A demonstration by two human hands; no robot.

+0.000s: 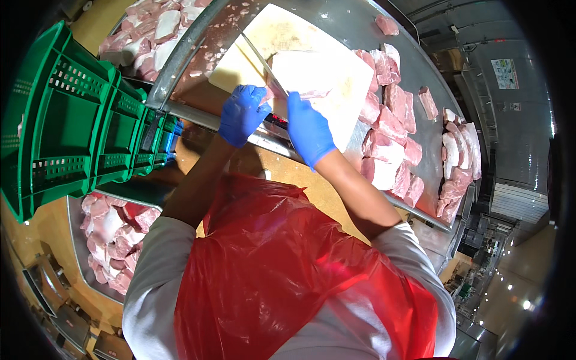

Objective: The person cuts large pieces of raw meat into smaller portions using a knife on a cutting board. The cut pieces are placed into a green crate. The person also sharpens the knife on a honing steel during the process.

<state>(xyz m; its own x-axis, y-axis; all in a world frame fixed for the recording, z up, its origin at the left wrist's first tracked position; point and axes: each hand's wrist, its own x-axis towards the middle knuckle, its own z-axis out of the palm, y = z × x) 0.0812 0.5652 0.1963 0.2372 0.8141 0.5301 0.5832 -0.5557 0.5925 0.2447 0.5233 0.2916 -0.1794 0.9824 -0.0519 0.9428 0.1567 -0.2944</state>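
Note:
Both my hands wear blue gloves and work at a white cutting board (pixel 264 36) on a steel table. My right hand (pixel 309 129) is shut on the handle of a long knife (pixel 261 60), whose blade runs up and to the left across the board. Just left of the blade, my left hand (pixel 243 114) grips the near end of a pale slab of raw meat (pixel 321 75) that lies on the board. The blade passes between the two hands, at the meat's edge. A red plastic apron (pixel 282 282) covers my front.
A stack of green plastic crates (pixel 66 120) stands at the left. Cut meat pieces fill a tray at the lower left (pixel 111 237) and another at the top left (pixel 150 30). More meat chunks (pixel 390 138) are piled on the steel table (pixel 360 24) right of the board.

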